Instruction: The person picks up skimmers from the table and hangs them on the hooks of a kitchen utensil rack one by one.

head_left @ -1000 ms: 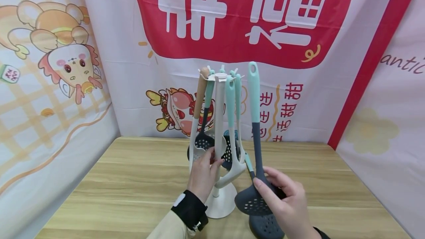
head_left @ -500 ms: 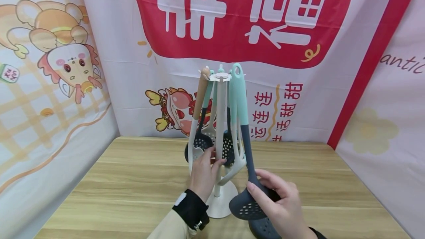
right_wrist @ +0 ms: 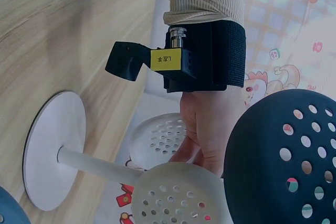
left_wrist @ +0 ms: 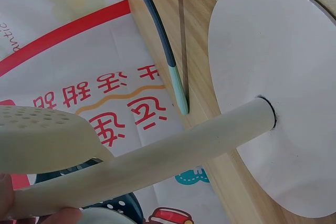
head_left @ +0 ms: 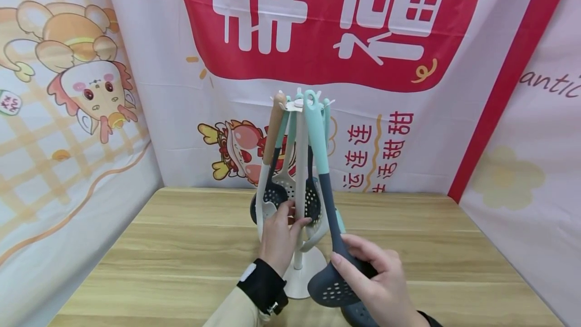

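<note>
A white utensil stand [head_left: 300, 165] with a round base [head_left: 297, 286] stands on the table. My left hand [head_left: 279, 238] grips its pole partway up. My right hand [head_left: 379, 276] holds a dark grey skimmer [head_left: 331, 286] by its perforated head, thumb in front and fingers behind. The skimmer's mint handle [head_left: 316, 138] points up and leans left, its hanging hole overlapping the hooks at the stand's top. In the right wrist view, the skimmer's head [right_wrist: 268, 156] is large in front of my left hand [right_wrist: 210, 129].
Several utensils hang around the pole, including one with a wooden handle [head_left: 274, 125] and a dark perforated one [head_left: 275, 193]. Another dark perforated utensil [head_left: 359, 314] lies on the wooden table [head_left: 181, 266] under my right hand. Printed cloth [head_left: 163, 115] stands behind.
My right hand has carried the skimmer left, bringing its handle from right of the stand to the hooks. The hanging utensils have shifted slightly around the pole; my left hand stays on it.
</note>
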A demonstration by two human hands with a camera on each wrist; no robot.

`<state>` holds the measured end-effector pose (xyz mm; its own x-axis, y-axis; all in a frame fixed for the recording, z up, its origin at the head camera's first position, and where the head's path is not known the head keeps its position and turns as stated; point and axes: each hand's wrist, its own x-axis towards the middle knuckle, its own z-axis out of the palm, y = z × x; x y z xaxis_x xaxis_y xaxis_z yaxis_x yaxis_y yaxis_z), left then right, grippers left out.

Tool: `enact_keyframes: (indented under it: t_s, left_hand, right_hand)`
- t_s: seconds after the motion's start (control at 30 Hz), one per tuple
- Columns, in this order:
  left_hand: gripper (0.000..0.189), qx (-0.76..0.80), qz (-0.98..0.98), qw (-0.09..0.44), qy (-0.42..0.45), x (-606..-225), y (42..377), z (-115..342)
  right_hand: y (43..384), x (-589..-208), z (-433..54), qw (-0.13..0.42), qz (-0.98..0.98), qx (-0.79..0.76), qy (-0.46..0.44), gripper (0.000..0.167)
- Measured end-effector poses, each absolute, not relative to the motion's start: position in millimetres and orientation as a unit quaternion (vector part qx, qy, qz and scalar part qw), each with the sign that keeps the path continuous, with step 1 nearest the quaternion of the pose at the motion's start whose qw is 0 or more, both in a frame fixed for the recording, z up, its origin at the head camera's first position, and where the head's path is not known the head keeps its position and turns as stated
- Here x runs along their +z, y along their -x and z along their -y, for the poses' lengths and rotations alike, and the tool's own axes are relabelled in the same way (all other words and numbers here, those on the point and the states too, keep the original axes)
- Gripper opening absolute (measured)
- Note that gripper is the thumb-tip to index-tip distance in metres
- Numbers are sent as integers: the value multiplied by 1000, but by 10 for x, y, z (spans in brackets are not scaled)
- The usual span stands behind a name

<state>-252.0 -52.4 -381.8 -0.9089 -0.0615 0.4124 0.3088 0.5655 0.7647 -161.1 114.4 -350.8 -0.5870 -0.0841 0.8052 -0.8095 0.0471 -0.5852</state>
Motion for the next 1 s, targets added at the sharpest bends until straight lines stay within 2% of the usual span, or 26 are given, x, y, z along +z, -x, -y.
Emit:
enact_keyframes:
  t_s: [0.3,0.6,0.83,1.0]
  left_hand:
    - [41,-458,863,202,72,-3821,2523,526]
    - [42,-449,870,192,63,-3803,2508,522]
    - [44,-449,872,184,65,-3807,2505,531]
    - [43,-448,872,185,70,-3833,2511,542]
  right_hand:
    - [1596,-3481,-1133,286,666,603,-332,30]
    - [1538,-3455,-1129,248,720,585,-279,25]
    - [1536,-3489,-1107,243,731,582,-258,24]
    - [1534,-3510,-1088,206,741,599,-222,21]
